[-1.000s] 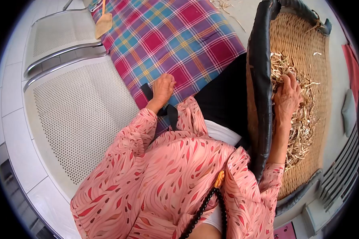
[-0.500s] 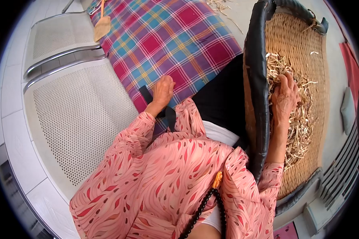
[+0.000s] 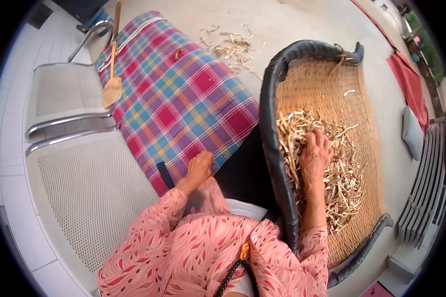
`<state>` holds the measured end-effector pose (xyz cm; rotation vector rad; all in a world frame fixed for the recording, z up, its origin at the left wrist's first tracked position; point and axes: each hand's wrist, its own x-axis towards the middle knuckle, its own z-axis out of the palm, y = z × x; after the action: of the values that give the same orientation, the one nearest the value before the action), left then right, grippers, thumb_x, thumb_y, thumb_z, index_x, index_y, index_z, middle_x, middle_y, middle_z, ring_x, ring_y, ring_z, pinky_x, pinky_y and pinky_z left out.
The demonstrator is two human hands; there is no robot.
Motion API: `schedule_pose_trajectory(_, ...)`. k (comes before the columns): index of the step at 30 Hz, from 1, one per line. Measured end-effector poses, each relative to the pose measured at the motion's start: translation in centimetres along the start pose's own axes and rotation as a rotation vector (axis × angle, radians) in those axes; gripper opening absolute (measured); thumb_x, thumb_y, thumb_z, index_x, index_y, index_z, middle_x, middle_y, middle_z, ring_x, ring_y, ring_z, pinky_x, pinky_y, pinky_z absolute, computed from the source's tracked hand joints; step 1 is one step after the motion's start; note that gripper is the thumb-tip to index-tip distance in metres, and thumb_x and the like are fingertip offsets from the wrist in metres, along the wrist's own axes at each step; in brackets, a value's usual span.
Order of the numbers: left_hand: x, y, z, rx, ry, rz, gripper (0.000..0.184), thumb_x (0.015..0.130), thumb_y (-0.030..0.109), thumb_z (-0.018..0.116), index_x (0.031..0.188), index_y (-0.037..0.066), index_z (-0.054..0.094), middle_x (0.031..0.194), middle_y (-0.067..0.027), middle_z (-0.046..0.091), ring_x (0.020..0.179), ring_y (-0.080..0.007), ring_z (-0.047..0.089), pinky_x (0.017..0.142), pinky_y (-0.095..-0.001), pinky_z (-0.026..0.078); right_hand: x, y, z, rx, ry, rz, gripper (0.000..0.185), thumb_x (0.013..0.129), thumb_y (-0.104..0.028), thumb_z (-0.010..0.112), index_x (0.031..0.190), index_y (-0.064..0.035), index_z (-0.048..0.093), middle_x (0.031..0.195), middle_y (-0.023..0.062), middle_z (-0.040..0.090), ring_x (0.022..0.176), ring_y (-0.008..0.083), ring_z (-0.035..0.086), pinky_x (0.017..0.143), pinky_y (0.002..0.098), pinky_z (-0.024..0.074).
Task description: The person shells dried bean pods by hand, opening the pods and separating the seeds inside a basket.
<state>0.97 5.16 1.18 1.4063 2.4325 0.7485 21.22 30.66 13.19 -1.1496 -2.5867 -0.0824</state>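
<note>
My right hand (image 3: 316, 157) is down in a heap of dry, curled, straw-coloured pods (image 3: 344, 185), fingers bent and closed among them; the fingertips are partly hidden. The heap lies in a large shallow woven basket (image 3: 314, 86) with a thick black-wrapped rim, tilted at my right side. My left hand (image 3: 199, 167) is closed in a fist at the near edge of a plaid cloth (image 3: 183, 106); whatever is inside it is hidden. A dark strap (image 3: 164, 174) lies on the cloth beside that hand.
Perforated metal seats (image 3: 91, 193) stand at my left. A wooden spatula (image 3: 112, 91) lies at the cloth's left edge. Loose dry husks (image 3: 235, 49) are scattered on the floor ahead. A grey cushion (image 3: 412, 132) and a slatted rack (image 3: 426, 183) are on the right.
The view has tilted up, showing more floor ahead. My right hand stays among the dry pods, its fingers more bent. My left hand remains closed at the cloth.
</note>
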Motion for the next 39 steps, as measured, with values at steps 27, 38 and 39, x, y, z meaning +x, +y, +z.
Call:
schedule_pose_trajectory(27,7.3,19.1,-14.3,0.063,-0.038,1.000,0.028,0.074,0.031,0.062,0.060,0.010,0.049,0.061,-0.0022,0.043,0.061,-0.0185,0.046,0.063,-0.0325,0.034,-3.9,14.0,-10.9,0.284,-0.451,0.275,0.057,0.073,-0.026,0.072,0.123,-0.0116,0.048,0.139,0.0161,0.032,0.124,0.0346,0.037,0.102,0.0429,0.0359)
schedule_pose_trajectory(38,6.0,20.3,-13.8,0.039,-0.045,0.940,0.026,0.072,0.030,0.063,0.062,0.010,0.050,0.062,-0.0020,0.042,0.059,-0.0184,0.045,0.065,-0.0335,0.035,-16.0,10.7,-14.1,0.208,-0.887,0.367,0.124,0.045,-0.023,0.088,0.141,-0.0138,0.010,0.142,0.0311,0.007,0.130,0.0470,0.016,0.104,0.0478,0.0304)
schedule_pose_trajectory(39,6.1,20.2,-13.8,0.037,-0.042,0.946,0.026,0.072,0.029,0.063,0.062,0.010,0.050,0.062,-0.0020,0.042,0.059,-0.0185,0.045,0.065,-0.0335,0.035,-15.8,8.8,-13.8,0.281,-0.826,0.325,0.122,0.045,-0.023,0.088,0.140,-0.0143,0.012,0.141,0.0311,0.007,0.130,0.0474,0.016,0.104,0.0478,0.0307)
